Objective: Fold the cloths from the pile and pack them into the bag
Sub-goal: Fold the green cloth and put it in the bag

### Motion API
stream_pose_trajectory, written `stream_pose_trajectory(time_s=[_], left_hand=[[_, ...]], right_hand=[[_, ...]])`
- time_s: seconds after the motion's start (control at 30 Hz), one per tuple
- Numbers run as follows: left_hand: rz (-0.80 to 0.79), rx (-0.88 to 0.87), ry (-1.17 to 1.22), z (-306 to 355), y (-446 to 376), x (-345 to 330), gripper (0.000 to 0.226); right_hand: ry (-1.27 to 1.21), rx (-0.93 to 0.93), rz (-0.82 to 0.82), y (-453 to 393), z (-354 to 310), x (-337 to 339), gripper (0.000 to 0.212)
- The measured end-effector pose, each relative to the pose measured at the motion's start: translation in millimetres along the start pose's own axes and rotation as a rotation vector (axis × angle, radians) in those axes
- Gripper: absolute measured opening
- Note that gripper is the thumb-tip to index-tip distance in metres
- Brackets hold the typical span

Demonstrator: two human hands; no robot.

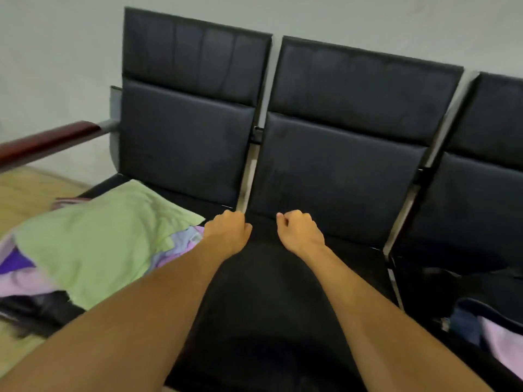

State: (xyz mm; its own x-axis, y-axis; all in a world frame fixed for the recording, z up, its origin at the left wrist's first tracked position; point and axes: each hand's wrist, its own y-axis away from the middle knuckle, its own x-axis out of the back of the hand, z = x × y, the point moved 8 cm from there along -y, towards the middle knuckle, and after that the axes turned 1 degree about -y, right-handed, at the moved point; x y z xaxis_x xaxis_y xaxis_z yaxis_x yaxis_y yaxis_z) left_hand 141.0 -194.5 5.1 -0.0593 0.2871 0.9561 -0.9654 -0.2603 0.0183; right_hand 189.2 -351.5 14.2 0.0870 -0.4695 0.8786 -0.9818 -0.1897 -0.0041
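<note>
A black cloth (pixel 263 301) lies spread on the middle seat of a black bench, hard to tell apart from the dark seat. My left hand (pixel 227 232) and my right hand (pixel 300 230) are both closed at its far edge, close together near the seat back, and seem to pinch that edge. The pile of cloths (pixel 93 244) lies on the left seat, with a light green cloth on top and lilac, purple and black ones under it. At the right edge, a dark bag (pixel 469 309) stands open with a lilac cloth (pixel 501 343) inside.
The bench (pixel 339 154) has three black padded seats with metal frame bars between them, against a pale wall. A reddish wooden armrest (pixel 48 142) sticks out at the left end. Light wooden floor (pixel 25 193) shows beyond it.
</note>
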Motion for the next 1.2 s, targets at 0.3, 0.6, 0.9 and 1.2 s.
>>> stream_pose_trajectory(time_s=[0.3,0.6,0.9,1.2], left_hand=[[0.081,0.264,-0.173,-181,26,-36,0.034],[0.137,0.463,-0.242,-261,46,-59,0.059],[0.040,0.421,-0.054,-260,42,-63,0.057],[0.312,0.413,0.093,-246,42,-22,0.024]], right_hand=[[0.108,0.238,-0.249,14,-117,-157,0.030],[0.097,0.382,-0.369,31,-190,-240,0.033],[0.080,0.445,-0.269,37,-221,-264,0.018],[-0.179,0.465,-0.016,35,-225,-215,0.022]])
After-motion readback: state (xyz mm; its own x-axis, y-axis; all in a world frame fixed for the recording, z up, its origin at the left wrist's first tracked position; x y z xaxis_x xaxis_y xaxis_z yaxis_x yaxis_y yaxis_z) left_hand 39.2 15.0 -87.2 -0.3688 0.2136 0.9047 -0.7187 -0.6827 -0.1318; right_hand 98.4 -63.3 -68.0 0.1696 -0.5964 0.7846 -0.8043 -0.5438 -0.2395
